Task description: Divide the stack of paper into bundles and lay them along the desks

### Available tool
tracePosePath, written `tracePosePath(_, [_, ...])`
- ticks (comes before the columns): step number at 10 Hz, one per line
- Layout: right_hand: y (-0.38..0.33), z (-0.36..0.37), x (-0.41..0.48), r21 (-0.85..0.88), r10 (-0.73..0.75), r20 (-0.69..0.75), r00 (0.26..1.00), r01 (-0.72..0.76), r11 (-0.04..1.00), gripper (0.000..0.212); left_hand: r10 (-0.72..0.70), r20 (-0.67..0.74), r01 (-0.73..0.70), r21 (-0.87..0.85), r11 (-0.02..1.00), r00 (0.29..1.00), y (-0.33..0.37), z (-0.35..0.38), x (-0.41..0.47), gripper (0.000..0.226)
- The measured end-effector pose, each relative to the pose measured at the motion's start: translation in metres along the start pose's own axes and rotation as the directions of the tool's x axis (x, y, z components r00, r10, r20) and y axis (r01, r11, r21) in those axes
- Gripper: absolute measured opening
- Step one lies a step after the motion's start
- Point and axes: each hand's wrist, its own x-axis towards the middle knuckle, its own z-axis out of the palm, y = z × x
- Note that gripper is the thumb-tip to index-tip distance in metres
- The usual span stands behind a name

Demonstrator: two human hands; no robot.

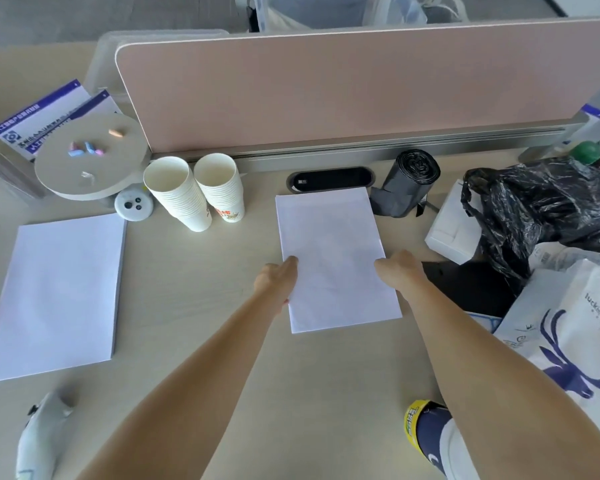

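Note:
A thin bundle of white paper (333,251) lies flat on the beige desk (201,306), in the middle, below the pink divider. My left hand (276,280) holds its left edge, fingers tucked under the sheet. My right hand (400,268) holds its right edge the same way. A thicker stack of white paper (58,292) lies flat at the left of the desk, apart from both hands.
Two stacks of paper cups (194,192) stand between the papers. A black bin-bag roll (407,183), a black plastic bag (541,209), a white box (451,233) and a coffee paper bag (575,344) crowd the right. A round tray (90,157) sits back left.

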Motion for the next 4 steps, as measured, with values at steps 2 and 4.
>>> tracePosePath(2, [-0.013,-0.029,-0.048,0.081,-0.15,-0.06,0.987,0.155,0.985,0.021,0.118,0.083,-0.116,-0.024,0.993,0.99,0.01,-0.041,-0.027,0.019])
tracePosePath(4, [-0.053,-0.033,-0.166,0.235,-0.35,-0.052,0.935,0.352,0.906,0.036,0.397,0.031,-0.373,-0.278,0.885,0.917,0.016,-0.132,-0.091,0.047])
